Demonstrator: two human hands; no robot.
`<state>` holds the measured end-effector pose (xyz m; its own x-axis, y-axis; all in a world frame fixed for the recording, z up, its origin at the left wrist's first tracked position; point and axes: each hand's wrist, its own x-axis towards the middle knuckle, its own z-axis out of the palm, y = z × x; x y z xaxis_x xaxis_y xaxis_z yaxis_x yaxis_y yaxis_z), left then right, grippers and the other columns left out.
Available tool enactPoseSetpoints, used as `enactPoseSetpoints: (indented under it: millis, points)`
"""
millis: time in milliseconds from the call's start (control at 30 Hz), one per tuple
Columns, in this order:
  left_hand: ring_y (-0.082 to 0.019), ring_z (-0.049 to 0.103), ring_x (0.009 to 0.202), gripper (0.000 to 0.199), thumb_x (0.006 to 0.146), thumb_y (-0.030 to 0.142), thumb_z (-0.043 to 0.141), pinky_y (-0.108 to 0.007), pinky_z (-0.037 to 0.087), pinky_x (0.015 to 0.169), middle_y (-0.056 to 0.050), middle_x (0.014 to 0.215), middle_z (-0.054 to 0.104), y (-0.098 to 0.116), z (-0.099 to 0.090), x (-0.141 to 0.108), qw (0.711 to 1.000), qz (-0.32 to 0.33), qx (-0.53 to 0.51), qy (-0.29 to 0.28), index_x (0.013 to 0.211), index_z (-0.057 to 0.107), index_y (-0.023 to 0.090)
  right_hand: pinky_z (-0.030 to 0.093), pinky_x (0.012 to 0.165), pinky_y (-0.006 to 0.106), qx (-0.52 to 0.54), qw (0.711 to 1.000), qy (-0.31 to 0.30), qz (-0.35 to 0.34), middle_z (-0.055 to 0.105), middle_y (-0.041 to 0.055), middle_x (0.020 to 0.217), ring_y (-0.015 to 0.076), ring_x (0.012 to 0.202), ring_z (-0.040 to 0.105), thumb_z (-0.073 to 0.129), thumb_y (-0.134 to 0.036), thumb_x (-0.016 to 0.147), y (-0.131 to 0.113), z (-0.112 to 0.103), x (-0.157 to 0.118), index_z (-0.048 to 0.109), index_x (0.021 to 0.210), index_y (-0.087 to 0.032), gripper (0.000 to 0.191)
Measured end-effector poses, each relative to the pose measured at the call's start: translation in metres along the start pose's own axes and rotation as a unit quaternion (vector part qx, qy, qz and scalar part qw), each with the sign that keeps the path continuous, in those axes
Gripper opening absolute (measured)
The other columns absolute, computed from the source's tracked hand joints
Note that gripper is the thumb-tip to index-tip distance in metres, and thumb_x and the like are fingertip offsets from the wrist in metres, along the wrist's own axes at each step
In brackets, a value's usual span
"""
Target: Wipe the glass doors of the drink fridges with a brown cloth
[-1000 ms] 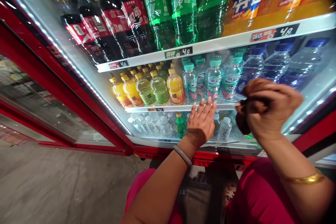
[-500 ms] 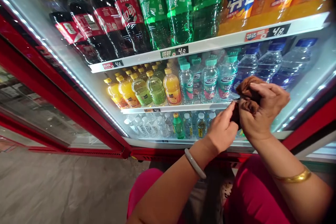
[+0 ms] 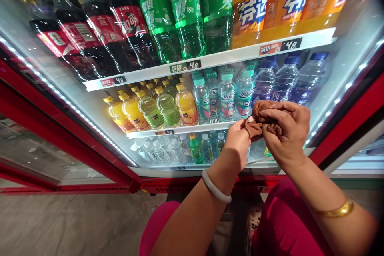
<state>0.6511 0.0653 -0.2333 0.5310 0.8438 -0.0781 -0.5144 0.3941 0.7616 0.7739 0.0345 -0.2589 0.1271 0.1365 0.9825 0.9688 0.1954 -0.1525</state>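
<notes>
A crumpled brown cloth (image 3: pixel 255 129) is bunched between my two hands, in front of the lit drinks fridge. My left hand (image 3: pixel 238 140), with a pale bangle on its wrist, pinches the cloth's left end between thumb and fingers. Around the thicker, bunched part curl the fingers of my right hand (image 3: pixel 286 132), which wears a gold bangle. Just behind the cloth, on the middle shelf, stand water bottles with teal caps (image 3: pixel 227 96) and clear bottles with blue caps (image 3: pixel 286 76). The cloth hides part of the shelf edge.
Cola bottles (image 3: pixel 81 32), green soda bottles (image 3: pixel 184 12) and orange soda bottles (image 3: pixel 288 4) fill the upper shelf. Juice bottles (image 3: pixel 186 104) line the middle one. Small bottles stand low down. Red door frames (image 3: pixel 348 128) flank the opening; below lies a grey floor (image 3: pixel 75 224).
Both hands and the cloth have shifted left and slightly down in the picture. The view has moved too. More of the cloth now shows by my left fingers.
</notes>
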Motion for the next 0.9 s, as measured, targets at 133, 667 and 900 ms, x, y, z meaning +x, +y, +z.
enactPoseSetpoints:
  millis: [133, 667, 900]
  points:
    - [-0.022, 0.069, 0.113, 0.037, 0.087, 0.045, 0.058, -0.037, 0.047, 0.107, -0.007, 0.112, 0.076, 0.020, 0.010, -0.010, 0.983, -0.040, 0.055, -0.170, 0.110, 0.072, 0.020, 0.036, 0.115, 0.058, -0.032, 0.999, 0.000, -0.006, 0.057, 0.0078, 0.132, 0.0320, 0.128, 0.055, 0.064, -0.038, 0.089, -0.002, -0.011, 0.000, 0.068, 0.121, -0.031, 0.032]
    - [-0.025, 0.022, 0.161, 0.053, 0.107, 0.038, 0.033, -0.055, 0.021, 0.132, -0.006, 0.169, 0.034, 0.049, -0.027, -0.019, 0.530, 0.536, 0.654, 0.062, 0.159, 0.038, 0.026, 0.038, 0.112, 0.060, -0.098, 0.984, 0.131, 0.072, 0.052, 0.0124, 0.143, 0.0360, 0.136, 0.050, 0.076, -0.032, 0.081, 0.021, 0.010, 0.035, 0.068, 0.119, -0.029, 0.039]
    - [-0.030, 0.002, 0.162, 0.075, 0.107, 0.049, 0.033, -0.064, 0.019, 0.130, -0.011, 0.174, 0.004, 0.029, -0.060, 0.008, 0.446, 0.468, 0.763, -0.009, 0.166, -0.005, 0.025, 0.046, 0.107, 0.050, -0.023, 0.992, -0.063, -0.107, 0.065, 0.0014, 0.125, 0.0268, 0.125, 0.058, 0.074, -0.020, 0.077, 0.008, 0.010, 0.005, 0.071, 0.098, -0.033, 0.025]
